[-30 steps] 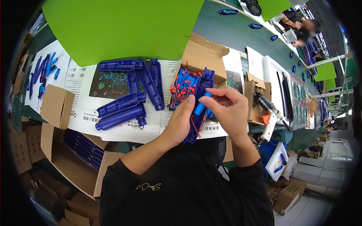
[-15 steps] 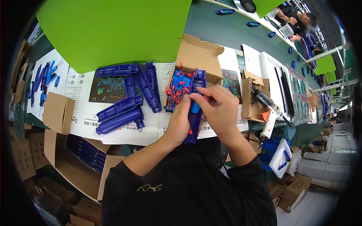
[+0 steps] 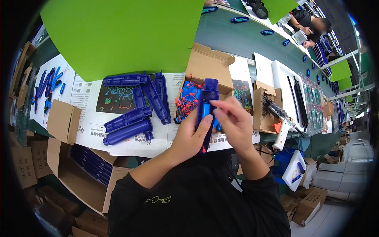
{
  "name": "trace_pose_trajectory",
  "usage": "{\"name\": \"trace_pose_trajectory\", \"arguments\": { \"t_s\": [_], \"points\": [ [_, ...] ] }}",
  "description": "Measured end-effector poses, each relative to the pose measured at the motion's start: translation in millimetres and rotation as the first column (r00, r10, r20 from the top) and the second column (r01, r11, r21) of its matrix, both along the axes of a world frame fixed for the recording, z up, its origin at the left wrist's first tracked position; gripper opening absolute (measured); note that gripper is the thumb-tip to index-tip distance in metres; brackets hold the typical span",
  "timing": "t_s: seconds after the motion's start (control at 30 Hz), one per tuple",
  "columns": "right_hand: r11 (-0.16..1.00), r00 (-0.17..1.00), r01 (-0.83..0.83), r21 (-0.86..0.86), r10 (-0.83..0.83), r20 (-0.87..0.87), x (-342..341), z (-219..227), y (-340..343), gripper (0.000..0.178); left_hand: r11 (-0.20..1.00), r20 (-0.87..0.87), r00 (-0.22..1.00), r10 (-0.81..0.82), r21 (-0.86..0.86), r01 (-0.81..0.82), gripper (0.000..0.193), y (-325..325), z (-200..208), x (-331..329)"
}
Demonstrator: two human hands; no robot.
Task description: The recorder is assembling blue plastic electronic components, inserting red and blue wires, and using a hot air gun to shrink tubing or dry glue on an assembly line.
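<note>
My left hand (image 3: pixel 188 132) is wrapped round a dark blue plastic housing half (image 3: pixel 210 85), held upright over the near table edge. A bright blue cylindrical battery (image 3: pixel 206 110) lies inside its channel, with my left thumb against its lower part. A red wire end shows at the housing's bottom. My right hand (image 3: pixel 237 120) is at the right of the housing, index finger and thumb apart, the index tip at its edge. A bright blue piece (image 3: pixel 218 125) shows below the right thumb; whether that hand holds it is unclear. Behind stands a carton (image 3: pixel 211 59) of blue batteries with red-tipped wires.
Several dark blue housings (image 3: pixel 128 119) lie on the white sheet to the left. A glue gun (image 3: pixel 282 134) leans beside a small carton (image 3: pixel 258 114) at right. A green panel (image 3: pixel 118 35) stands behind. Further housings fill a carton (image 3: pixel 55 162) at lower left. A person (image 3: pixel 310 25) works far right.
My right fingers have come off the battery and spread apart, shifting slightly right. The battery now sits lengthwise in the housing, with my left thumb on it. The view has shifted slightly.
</note>
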State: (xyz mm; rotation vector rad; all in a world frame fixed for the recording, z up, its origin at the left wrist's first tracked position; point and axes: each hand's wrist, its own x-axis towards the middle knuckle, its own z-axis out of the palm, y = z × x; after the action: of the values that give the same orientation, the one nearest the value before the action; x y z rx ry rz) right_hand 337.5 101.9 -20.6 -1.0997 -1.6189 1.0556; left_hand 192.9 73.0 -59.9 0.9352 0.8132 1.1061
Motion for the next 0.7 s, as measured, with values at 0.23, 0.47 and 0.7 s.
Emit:
{"name": "trace_pose_trajectory", "arguments": {
  "t_s": [0.23,0.47,0.7],
  "points": [
    [0.971,0.941,0.004,-0.24,-0.084,-0.327,3.6,15.3,-3.6,0.03,0.99,0.11,0.984,-0.144,0.007,0.144,0.024,-0.9,20.2,-10.9],
    [0.851,0.924,-0.207,-0.482,0.007,-0.383,-19.7,22.7,-2.8,0.043,0.978,0.219,0.963,-0.156,-0.104,0.182,0.02,2.9,15.5,4.8],
    [0.842,0.943,-0.158,-0.516,-0.027,-0.332,-9.6,16.9,12.7,0.035,0.969,0.215,0.949,-0.232,-0.039,0.246,0.042,13.3,19.8,8.0]
  ]
}}
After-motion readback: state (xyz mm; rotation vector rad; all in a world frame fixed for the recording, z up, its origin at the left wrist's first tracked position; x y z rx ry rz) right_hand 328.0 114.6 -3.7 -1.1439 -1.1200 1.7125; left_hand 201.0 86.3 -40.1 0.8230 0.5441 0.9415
